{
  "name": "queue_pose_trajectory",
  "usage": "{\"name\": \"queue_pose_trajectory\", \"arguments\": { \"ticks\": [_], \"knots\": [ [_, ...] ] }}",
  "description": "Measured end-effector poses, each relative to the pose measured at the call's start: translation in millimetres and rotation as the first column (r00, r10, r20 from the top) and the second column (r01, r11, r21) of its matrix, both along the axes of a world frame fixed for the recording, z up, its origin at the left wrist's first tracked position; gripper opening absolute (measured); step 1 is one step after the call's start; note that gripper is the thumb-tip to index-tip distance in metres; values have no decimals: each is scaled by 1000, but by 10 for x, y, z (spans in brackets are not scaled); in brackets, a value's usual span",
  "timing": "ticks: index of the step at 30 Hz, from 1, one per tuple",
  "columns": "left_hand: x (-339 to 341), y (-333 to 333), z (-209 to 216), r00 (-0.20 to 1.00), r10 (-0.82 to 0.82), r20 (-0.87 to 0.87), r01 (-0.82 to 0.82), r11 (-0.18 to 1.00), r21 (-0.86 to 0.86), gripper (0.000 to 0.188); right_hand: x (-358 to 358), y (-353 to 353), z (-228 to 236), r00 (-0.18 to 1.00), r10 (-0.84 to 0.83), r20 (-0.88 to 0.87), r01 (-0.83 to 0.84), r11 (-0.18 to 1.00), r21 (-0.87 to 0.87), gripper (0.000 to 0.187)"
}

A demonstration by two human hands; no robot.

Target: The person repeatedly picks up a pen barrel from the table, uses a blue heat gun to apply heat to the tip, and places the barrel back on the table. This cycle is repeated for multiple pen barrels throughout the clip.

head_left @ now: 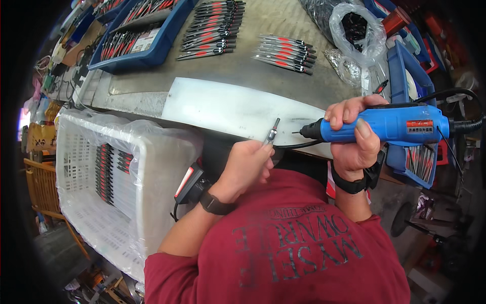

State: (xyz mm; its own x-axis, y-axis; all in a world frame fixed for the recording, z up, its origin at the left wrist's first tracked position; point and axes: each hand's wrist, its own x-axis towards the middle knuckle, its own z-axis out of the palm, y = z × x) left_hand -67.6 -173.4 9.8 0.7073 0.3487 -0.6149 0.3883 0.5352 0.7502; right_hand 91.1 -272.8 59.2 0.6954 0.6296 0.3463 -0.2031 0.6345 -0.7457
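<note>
My right hand (358, 139) is wrapped round a blue electric screwdriver (400, 124) that lies level, its thin bit pointing left. In my left hand (245, 164), the fingers pinch a slim grey pen-shaped tool (274, 130), its narrow end up and its lower part hidden in the grip. The bit and the pen-shaped tool are a short way apart, over the near edge of a white board (217, 104).
Rows of grey-and-red pen-shaped tools (286, 53) lie on the worktable (136, 83). More fill a blue bin (129, 63) at the far left. A plastic-lined white crate (167, 152) stands left. At right are a clear bag (374, 40), another blue bin (400, 71) and the screwdriver's cable (468, 125).
</note>
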Motion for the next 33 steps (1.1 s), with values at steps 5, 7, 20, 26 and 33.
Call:
{"name": "queue_pose_trajectory", "arguments": {
  "ticks": [5,7,20,26,33],
  "knots": [
    [7,0,25,1000,-15,-9,16,1000,18,22,-71,73,31,998,69,7,-69,998,-1,49],
    [10,-4,29,1000,-20,-14,20,1000,20,22,-99,103,41,997,73,25,-73,997,-16,50],
    [10,4,40,999,-28,-22,28,1000,6,23,-176,251,30,993,114,15,-113,992,-48,54],
    [7,7,34,1000,-26,-17,26,1000,3,23,-202,278,26,992,122,31,-120,991,-61,56],
    [4,7,36,999,-33,-3,33,999,14,23,-204,286,20,990,137,28,-135,988,-77,56]
  ]
}}
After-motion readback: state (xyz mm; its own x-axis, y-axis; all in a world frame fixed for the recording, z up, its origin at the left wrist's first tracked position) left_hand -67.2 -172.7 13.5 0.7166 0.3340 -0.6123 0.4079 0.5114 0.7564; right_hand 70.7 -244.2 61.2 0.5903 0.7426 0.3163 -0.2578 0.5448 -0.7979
